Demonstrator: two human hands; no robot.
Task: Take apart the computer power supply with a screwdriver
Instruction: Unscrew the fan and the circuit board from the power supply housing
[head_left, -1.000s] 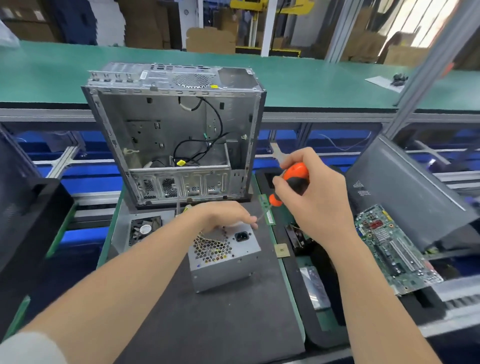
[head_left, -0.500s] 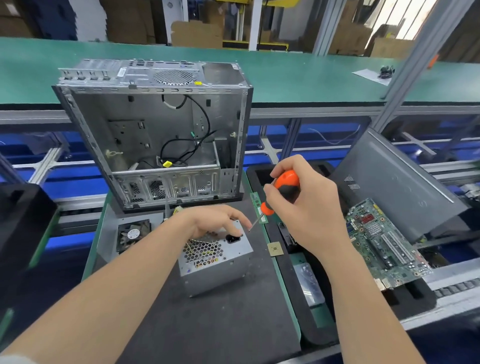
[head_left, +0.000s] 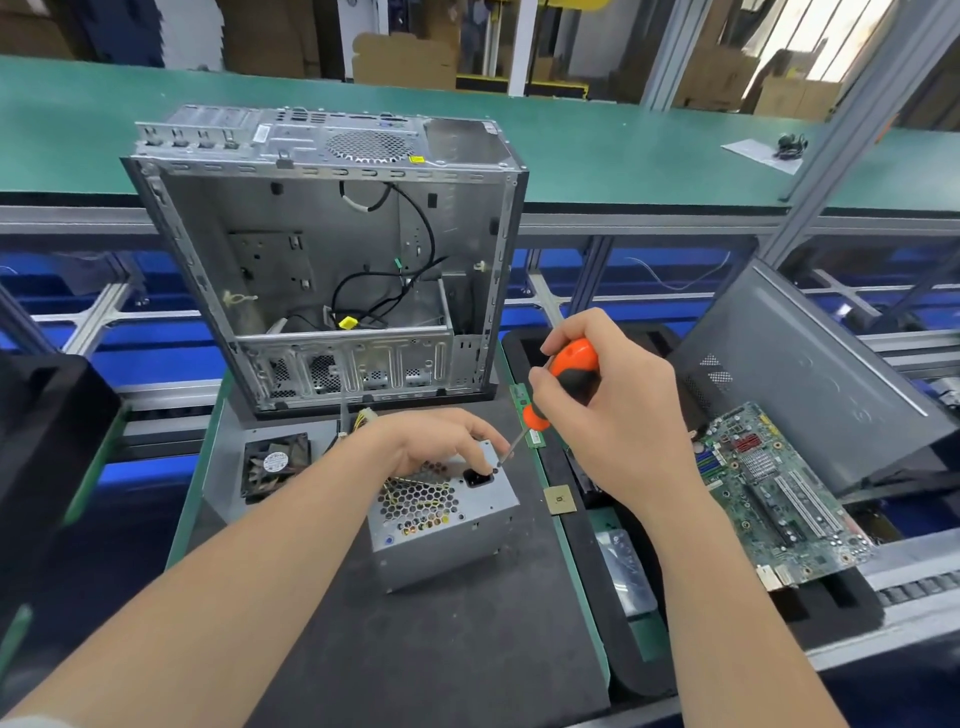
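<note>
- My left hand (head_left: 434, 441) lies over the top far edge of the power supply (head_left: 441, 519), fingers curled down onto its perforated face to grip it.
- My right hand (head_left: 618, 421) is wrapped round the orange-and-black handle of the screwdriver (head_left: 571, 374). The shaft slants down and to the left.
- The screwdriver tip sits at the upper right part of the power supply's face, just beside the black mains socket and close to my left fingertips. I cannot tell whether it is seated in a screw.
- The power supply stands on the black mat (head_left: 415, 639), honeycomb grille facing up toward me, in front of the open computer case (head_left: 322, 249).
- A loose cooling fan (head_left: 275, 462) lies to the left of the power supply.
- A CPU chip (head_left: 559, 500) rests at the mat's right edge, between my two arms.
- To the right, a green motherboard (head_left: 774, 499) lies in a black foam tray (head_left: 831, 608), with the grey side panel (head_left: 810, 374) propped at a tilt behind it.
</note>
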